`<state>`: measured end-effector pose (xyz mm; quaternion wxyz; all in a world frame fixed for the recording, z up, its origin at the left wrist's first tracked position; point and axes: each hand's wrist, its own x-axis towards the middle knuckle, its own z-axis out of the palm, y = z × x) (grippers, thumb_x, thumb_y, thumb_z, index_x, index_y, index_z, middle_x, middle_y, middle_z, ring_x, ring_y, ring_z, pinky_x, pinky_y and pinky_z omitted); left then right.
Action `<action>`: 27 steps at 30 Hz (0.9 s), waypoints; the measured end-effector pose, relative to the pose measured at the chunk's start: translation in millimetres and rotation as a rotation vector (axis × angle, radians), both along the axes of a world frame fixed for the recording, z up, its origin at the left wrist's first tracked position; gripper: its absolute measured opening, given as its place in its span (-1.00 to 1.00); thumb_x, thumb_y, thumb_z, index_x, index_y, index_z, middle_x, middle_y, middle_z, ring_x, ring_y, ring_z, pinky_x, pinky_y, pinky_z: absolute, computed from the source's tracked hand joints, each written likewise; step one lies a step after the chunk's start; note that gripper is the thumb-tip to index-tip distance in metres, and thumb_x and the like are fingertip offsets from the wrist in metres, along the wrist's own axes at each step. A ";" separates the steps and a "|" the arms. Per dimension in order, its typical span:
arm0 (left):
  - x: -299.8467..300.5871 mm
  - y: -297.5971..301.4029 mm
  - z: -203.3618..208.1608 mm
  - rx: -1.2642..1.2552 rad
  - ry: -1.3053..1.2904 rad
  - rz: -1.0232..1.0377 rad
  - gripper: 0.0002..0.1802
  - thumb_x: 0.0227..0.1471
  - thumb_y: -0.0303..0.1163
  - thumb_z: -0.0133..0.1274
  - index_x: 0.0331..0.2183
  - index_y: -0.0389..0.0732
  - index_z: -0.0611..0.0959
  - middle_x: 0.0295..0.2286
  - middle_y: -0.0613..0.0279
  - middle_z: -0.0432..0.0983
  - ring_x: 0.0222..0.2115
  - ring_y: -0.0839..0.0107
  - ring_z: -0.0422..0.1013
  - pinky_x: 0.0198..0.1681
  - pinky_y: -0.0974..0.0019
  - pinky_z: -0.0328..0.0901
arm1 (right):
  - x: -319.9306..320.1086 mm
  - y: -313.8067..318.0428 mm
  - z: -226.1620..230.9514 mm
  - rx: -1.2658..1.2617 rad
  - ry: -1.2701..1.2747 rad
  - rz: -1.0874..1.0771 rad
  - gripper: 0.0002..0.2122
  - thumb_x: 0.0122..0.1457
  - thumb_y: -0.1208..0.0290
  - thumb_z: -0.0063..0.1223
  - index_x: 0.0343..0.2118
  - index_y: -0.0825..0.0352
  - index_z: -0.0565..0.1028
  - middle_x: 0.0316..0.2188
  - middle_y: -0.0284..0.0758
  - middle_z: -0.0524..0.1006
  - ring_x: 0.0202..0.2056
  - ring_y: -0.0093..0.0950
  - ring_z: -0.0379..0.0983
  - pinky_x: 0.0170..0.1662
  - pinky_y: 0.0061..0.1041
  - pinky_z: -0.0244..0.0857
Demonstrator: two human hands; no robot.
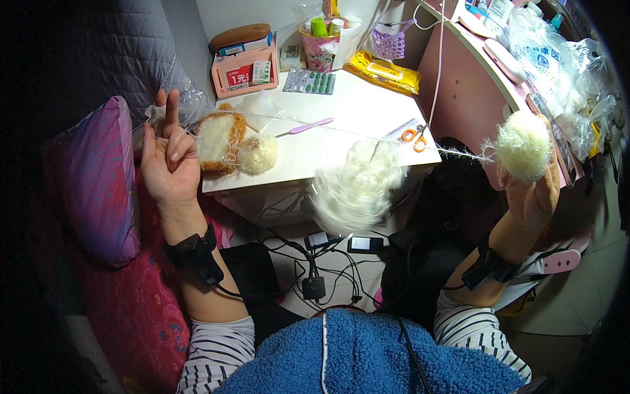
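Observation:
A thin strand of fluffy white yarn (295,120) stretches above the table between my raised hands. My left hand (169,157) is palm up, two fingers upright and the others curled; the strand appears to lead to these fingers, though its end there is unclear. At the right, my right hand (535,190) grips a cream fluffy yarn ball (524,146), which the strand reaches. Between them, at the table's front edge, a white fluffy bundle (359,187) is smeared by motion. Beside my left hand lie a brown-and-cream fuzzy piece (220,140) and a smaller cream fluffy ball (258,155).
On the white table (367,105) lie a purple-handled crochet hook (312,127), orange scissors (415,138), a blister pack (310,82) and a yellow wipes packet (382,72). A pink box (245,69) stands behind. Cables (314,269) cover the floor; a purple pillow (98,184) sits left.

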<state>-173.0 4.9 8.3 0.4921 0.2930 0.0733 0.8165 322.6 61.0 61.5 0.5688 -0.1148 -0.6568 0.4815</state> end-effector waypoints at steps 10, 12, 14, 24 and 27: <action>2.1 0.0 1.6 -0.038 -0.038 0.034 -0.49 0.39 -0.23 -0.48 0.21 -0.29 0.27 0.15 -0.09 0.33 -0.71 0.64 0.05 -0.63 0.61 0.11 | 3.8 -0.1 1.3 0.001 -0.019 -0.014 -0.33 0.19 0.22 0.13 0.22 0.43 0.06 -0.10 -0.07 0.45 -0.25 -0.35 0.55 -0.43 -0.49 0.51; 0.7 0.3 0.6 -0.031 -0.019 0.024 -0.48 0.39 -0.20 -0.50 0.21 -0.28 0.26 0.16 -0.11 0.31 -0.70 0.64 0.02 -0.61 0.61 0.12 | 4.6 -0.2 0.9 0.002 -0.017 -0.021 -0.33 0.20 0.22 0.13 0.22 0.44 0.06 -0.10 -0.07 0.45 -0.24 -0.35 0.55 -0.43 -0.50 0.51; -0.7 0.6 -0.6 -0.015 -0.010 0.009 -0.47 0.40 -0.19 -0.51 0.22 -0.27 0.24 0.16 -0.13 0.31 -0.69 0.65 0.01 -0.60 0.61 0.13 | 5.4 0.2 0.4 -0.007 -0.014 -0.007 -0.33 0.20 0.22 0.13 0.22 0.44 0.06 -0.10 -0.07 0.45 -0.25 -0.35 0.55 -0.43 -0.50 0.51; -3.6 0.6 -2.8 -0.005 -0.011 -0.004 -0.48 0.40 -0.19 -0.51 0.22 -0.25 0.23 0.16 -0.12 0.31 -0.69 0.64 0.03 -0.59 0.61 0.14 | 8.5 3.5 -0.6 0.034 -0.006 0.020 -0.32 0.19 0.23 0.13 0.23 0.47 0.06 -0.10 -0.07 0.46 -0.28 -0.37 0.56 -0.44 -0.49 0.51; -4.8 0.6 -2.8 -0.006 -0.020 -0.001 -0.48 0.40 -0.18 -0.51 0.22 -0.26 0.24 0.16 -0.12 0.31 -0.69 0.64 0.03 -0.58 0.60 0.15 | 9.6 1.4 -0.8 0.014 0.009 -0.031 -0.31 0.20 0.23 0.13 0.24 0.47 0.04 -0.09 -0.06 0.46 -0.27 -0.38 0.55 -0.43 -0.50 0.50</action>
